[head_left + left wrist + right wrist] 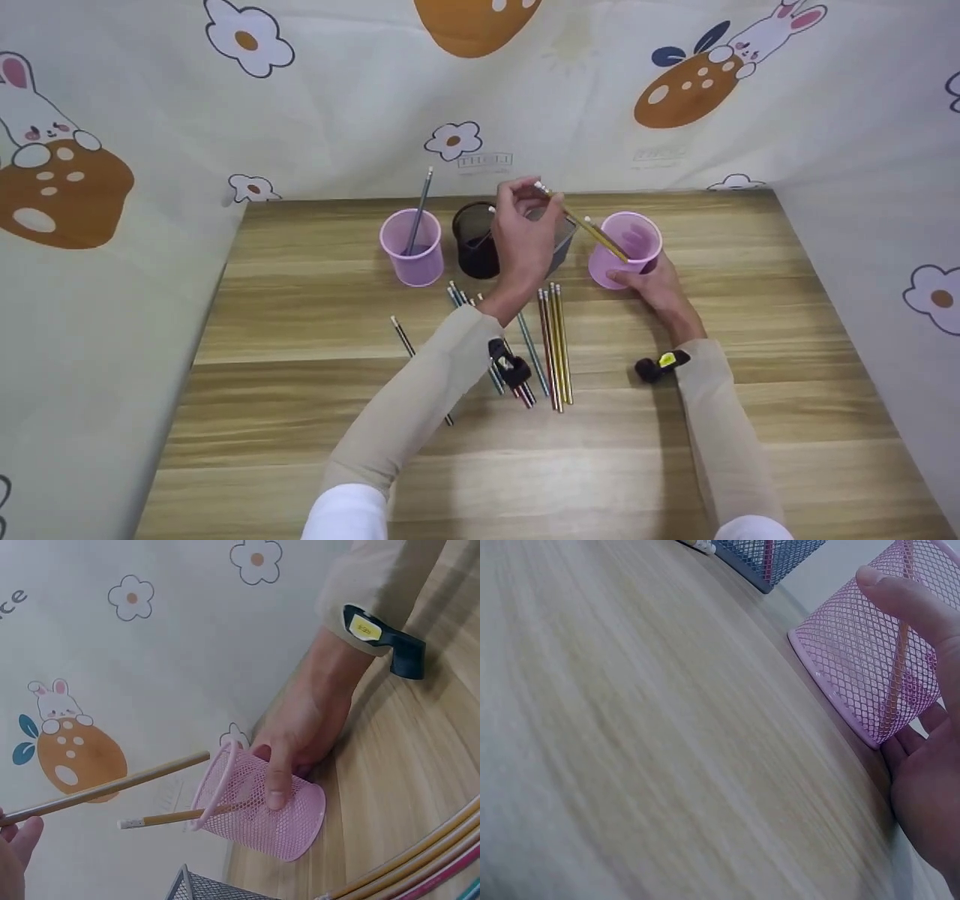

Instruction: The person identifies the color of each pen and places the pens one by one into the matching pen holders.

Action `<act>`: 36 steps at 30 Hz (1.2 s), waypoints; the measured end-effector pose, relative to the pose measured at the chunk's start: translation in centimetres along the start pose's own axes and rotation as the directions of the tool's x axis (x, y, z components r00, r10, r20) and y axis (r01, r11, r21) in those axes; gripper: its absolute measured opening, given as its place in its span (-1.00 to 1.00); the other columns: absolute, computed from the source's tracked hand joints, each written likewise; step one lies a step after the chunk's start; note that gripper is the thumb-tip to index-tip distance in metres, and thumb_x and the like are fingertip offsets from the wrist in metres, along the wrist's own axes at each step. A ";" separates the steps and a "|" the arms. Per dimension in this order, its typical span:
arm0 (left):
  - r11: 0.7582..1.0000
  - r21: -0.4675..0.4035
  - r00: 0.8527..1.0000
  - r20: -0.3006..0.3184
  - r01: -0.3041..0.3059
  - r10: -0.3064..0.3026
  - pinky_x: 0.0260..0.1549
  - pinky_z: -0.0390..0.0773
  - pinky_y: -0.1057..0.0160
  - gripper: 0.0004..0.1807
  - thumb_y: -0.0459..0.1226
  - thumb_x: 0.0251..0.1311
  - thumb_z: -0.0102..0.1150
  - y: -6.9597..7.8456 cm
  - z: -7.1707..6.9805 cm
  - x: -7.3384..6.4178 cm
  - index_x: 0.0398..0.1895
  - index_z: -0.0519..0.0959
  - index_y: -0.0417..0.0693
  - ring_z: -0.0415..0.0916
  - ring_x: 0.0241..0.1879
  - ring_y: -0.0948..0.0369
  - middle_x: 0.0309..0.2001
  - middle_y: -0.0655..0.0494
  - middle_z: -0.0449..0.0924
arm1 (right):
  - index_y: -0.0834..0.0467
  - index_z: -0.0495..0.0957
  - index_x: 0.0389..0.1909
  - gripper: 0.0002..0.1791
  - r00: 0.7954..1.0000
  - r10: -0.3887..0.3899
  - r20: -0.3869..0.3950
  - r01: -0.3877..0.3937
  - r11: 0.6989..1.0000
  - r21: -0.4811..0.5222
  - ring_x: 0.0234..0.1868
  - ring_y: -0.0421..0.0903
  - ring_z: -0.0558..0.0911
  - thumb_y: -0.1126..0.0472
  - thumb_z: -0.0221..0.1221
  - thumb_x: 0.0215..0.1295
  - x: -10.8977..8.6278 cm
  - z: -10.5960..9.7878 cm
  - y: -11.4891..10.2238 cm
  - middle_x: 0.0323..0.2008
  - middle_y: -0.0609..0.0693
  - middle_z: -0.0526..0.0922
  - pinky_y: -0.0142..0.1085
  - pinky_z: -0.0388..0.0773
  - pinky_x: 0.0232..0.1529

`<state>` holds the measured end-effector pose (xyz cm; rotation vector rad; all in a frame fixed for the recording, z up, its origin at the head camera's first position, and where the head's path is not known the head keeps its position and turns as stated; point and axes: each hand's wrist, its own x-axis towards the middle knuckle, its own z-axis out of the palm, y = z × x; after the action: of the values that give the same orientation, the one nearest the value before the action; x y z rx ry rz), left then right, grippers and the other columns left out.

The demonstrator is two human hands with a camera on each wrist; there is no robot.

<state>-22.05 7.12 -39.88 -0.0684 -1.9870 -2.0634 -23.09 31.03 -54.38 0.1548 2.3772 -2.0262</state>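
Near the back edge of the bench [600,465], the left hand [525,236] pinches a gold pencil [124,784], its long axis slanting: eraser up leftward, plain end down rightward at the mouth of a pink cup [601,262], which the right hand [660,289] grips.

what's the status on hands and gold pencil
Left hand pinching gold pencil, end near mouth of pink cup. Right hand gripping that cup. Another pencil leans inside; opening otherwise looks clear.
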 end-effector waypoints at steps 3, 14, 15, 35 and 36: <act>0.999 -0.041 0.999 -0.042 -0.035 0.033 -0.18 0.64 0.45 -0.68 -0.39 0.22 0.31 -0.2 0.4 0.4 0.00 0.48 -0.24 0.65 -0.13 0.20 -0.08 -0.12 0.65 | 0.32 0.05 0.51 0.01 1.000 -0.009 0.017 0.009 1.000 -0.015 0.36 0.01 0.37 0.48 0.38 0.05 -0.6 0.3 -1.1 0.42 0.34 0.29 -0.20 0.20 0.53; 0.998 -0.030 0.998 -0.038 -0.047 0.046 -0.16 0.71 0.35 -0.74 -0.31 0.26 0.31 -2.3 1.9 -0.3 -0.05 0.54 -0.22 0.69 -0.12 0.20 -0.11 -0.08 0.70 | 0.33 0.09 0.49 -0.02 1.000 -0.005 0.006 0.005 1.000 -0.020 0.24 -0.17 0.42 0.49 0.37 0.04 -0.9 0.3 -1.8 0.39 0.30 0.34 -0.52 0.33 0.31; 0.999 -0.035 0.999 -0.035 -0.033 0.032 -0.18 0.72 0.34 -0.76 -0.30 0.27 0.30 -2.6 2.0 -0.4 -0.06 0.55 -0.21 0.70 -0.12 0.19 -0.11 -0.08 0.70 | 0.32 0.08 0.49 -0.01 1.000 -0.004 0.007 0.005 1.000 -0.019 0.26 -0.16 0.41 0.49 0.37 0.04 -1.0 0.3 -1.8 0.40 0.31 0.33 -0.47 0.32 0.35; 0.968 0.249 0.999 0.018 -0.034 0.031 -0.23 0.62 0.55 -0.77 -0.27 0.22 0.35 -6.1 3.3 -1.6 -0.11 0.74 -0.19 0.72 -0.21 0.18 -0.20 -0.04 0.79 | 0.36 0.12 0.46 -0.04 1.000 0.008 -0.009 -0.008 0.999 -0.047 0.38 0.06 0.35 0.44 0.40 0.05 -1.4 0.1 -2.0 0.39 0.31 0.34 -0.20 0.19 0.51; 0.968 0.249 1.000 0.017 -0.020 0.016 -0.25 0.62 0.55 -0.77 -0.27 0.22 0.35 -6.2 3.3 -1.5 -0.10 0.74 -0.19 0.72 -0.22 0.18 -0.21 -0.04 0.79 | 0.36 0.13 0.46 -0.05 1.000 0.009 -0.012 -0.010 0.999 -0.046 0.36 0.03 0.36 0.45 0.39 0.05 -1.4 0.1 -2.0 0.38 0.31 0.35 -0.25 0.22 0.49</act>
<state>-22.50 10.78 -46.06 -0.0512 -2.2291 -1.7900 -21.88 30.48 -52.31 0.1771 2.4228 -1.9699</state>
